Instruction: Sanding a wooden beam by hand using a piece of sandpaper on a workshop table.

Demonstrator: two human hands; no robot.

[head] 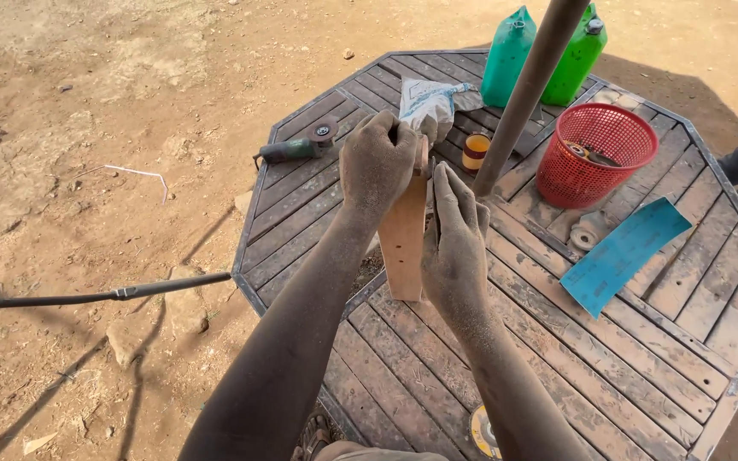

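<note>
Your left hand (377, 162) grips the top of one upright board (404, 243); your right hand (454, 243), fingers flat, presses its side. Beyond them: two green jugs (506, 55), one red basket (595, 158).

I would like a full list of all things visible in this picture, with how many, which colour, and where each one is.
wooden block: 1, light brown with small holes, standing upright on the table edge between both hands
table: 1, octagonal, weathered wooden slats
jerry cans: 2, green, far side of the table
basket: 1, red mesh, right of the pole
pole: 1, brown, rising from the table middle
sandpaper sheet: 1, blue, right part of the table
angle grinder: 1, dark green, left part of the table
bag: 1, white and blue, behind the block
small tin: 1, yellow inside, by the pole
left hand: dusty, gripping the block's top
right hand: dusty, flat against the block's right side
</note>
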